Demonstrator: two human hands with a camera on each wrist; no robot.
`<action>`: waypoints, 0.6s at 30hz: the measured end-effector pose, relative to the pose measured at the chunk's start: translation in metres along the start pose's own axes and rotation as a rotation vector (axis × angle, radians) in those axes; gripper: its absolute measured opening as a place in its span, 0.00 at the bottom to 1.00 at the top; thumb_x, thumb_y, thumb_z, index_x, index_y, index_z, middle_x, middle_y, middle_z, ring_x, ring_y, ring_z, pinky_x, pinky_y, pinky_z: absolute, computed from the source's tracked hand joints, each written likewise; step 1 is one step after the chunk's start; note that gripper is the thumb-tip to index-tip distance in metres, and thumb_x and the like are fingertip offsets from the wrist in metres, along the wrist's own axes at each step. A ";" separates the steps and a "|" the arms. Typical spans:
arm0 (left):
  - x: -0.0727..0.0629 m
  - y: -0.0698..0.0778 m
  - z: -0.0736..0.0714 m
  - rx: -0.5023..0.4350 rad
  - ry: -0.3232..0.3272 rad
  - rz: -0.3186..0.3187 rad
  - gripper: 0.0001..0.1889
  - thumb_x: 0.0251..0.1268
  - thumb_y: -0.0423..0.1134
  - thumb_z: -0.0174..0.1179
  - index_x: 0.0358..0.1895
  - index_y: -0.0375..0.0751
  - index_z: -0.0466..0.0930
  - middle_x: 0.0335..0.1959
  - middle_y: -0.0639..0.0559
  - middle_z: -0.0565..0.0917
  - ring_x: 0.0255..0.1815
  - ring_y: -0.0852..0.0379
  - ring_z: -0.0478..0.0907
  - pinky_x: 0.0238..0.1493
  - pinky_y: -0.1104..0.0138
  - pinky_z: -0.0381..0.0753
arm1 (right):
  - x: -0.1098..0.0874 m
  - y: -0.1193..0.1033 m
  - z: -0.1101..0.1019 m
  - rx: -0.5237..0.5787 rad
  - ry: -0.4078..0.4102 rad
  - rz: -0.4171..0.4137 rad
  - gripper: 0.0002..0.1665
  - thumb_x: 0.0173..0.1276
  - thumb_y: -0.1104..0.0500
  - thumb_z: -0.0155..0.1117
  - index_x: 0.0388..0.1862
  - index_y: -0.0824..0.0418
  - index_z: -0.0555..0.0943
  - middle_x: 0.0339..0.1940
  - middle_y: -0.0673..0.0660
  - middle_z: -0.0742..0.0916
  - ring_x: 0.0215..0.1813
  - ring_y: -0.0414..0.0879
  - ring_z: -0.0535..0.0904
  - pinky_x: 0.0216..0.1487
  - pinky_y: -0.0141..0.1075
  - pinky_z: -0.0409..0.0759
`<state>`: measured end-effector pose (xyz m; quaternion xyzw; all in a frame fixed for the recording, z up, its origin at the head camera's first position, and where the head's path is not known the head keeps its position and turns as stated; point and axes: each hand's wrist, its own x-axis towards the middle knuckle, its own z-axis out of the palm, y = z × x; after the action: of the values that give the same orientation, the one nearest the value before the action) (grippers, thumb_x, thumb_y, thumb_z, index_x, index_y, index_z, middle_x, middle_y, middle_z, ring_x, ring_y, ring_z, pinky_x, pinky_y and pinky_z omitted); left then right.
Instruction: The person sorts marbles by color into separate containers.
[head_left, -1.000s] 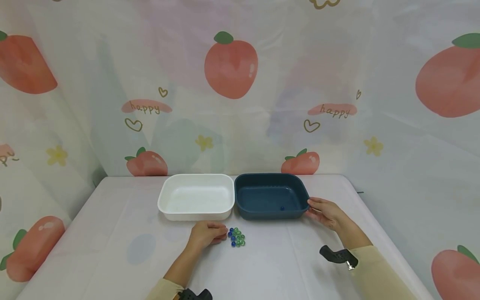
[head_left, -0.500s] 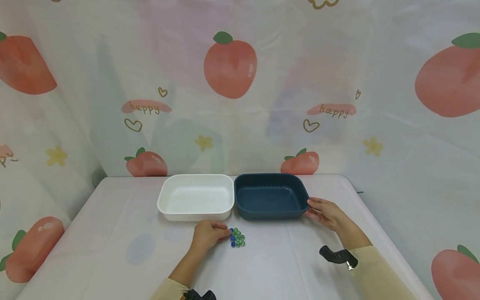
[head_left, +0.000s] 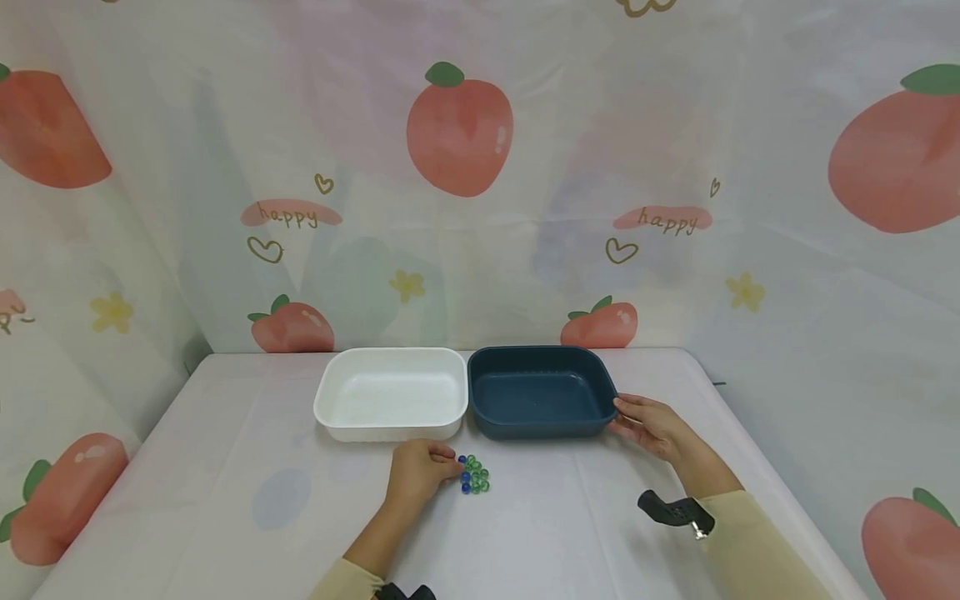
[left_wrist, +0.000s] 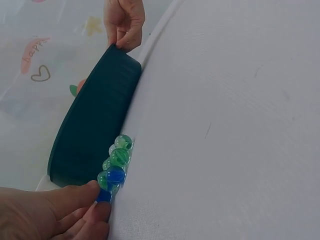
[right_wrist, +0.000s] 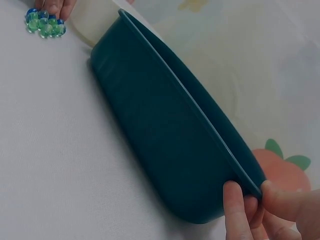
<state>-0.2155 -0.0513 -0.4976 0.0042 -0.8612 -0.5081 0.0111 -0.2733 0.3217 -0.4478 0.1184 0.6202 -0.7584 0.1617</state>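
Note:
Glass marbles, green and blue, lie in a small cluster on the white cloth in front of the two basins. At the cluster's left edge my left hand pinches a blue marble between thumb and fingers, as the left wrist view shows; from the head the fingers hide it. My right hand grips the right end of the dark blue basin, thumb at the rim and fingers against the outer wall. No marble shows inside that basin.
A white basin stands directly left of the dark blue one, just behind my left hand. Both sit near the back edge of the cloth-covered table. Behind hangs a peach-printed curtain.
My left hand has shifted slightly right, its fingertips now around a blue marble at the cluster's edge. The blue marble seen earlier inside the dark basin is out of sight. My right hand stays put.

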 end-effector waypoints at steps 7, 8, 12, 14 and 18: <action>0.000 -0.002 0.000 -0.004 0.006 0.007 0.07 0.47 0.32 0.75 0.30 0.38 0.87 0.24 0.51 0.87 0.26 0.61 0.83 0.26 0.71 0.82 | -0.002 0.000 0.001 -0.002 0.009 0.000 0.36 0.76 0.64 0.54 0.75 0.75 0.52 0.39 0.53 0.83 0.40 0.40 0.83 0.47 0.34 0.86; 0.000 -0.003 0.000 -0.007 0.006 0.006 0.07 0.47 0.32 0.75 0.30 0.38 0.87 0.24 0.51 0.87 0.25 0.61 0.83 0.26 0.71 0.82 | -0.002 0.000 0.001 -0.002 0.011 0.000 0.36 0.76 0.64 0.54 0.75 0.75 0.52 0.39 0.53 0.82 0.40 0.40 0.83 0.47 0.34 0.86; 0.000 -0.004 -0.001 -0.029 -0.004 -0.002 0.06 0.48 0.33 0.75 0.30 0.38 0.87 0.24 0.51 0.87 0.26 0.61 0.83 0.27 0.71 0.83 | -0.001 0.001 0.001 -0.004 0.006 0.000 0.37 0.76 0.64 0.53 0.75 0.75 0.50 0.39 0.53 0.82 0.40 0.40 0.82 0.47 0.34 0.86; 0.000 -0.005 -0.001 -0.038 -0.008 -0.009 0.07 0.48 0.33 0.75 0.30 0.38 0.87 0.24 0.51 0.87 0.26 0.61 0.83 0.28 0.71 0.83 | -0.001 0.001 0.001 -0.003 0.006 -0.001 0.36 0.76 0.64 0.53 0.75 0.75 0.50 0.39 0.53 0.82 0.40 0.40 0.82 0.47 0.34 0.86; 0.002 -0.007 -0.003 -0.043 -0.015 -0.023 0.07 0.48 0.35 0.75 0.31 0.39 0.88 0.25 0.52 0.88 0.27 0.61 0.83 0.29 0.71 0.82 | -0.001 0.000 0.002 -0.005 0.008 0.001 0.36 0.76 0.64 0.53 0.75 0.75 0.50 0.39 0.53 0.82 0.40 0.40 0.83 0.47 0.34 0.86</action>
<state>-0.2172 -0.0572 -0.5028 0.0100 -0.8500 -0.5267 -0.0012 -0.2722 0.3202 -0.4471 0.1213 0.6226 -0.7564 0.1597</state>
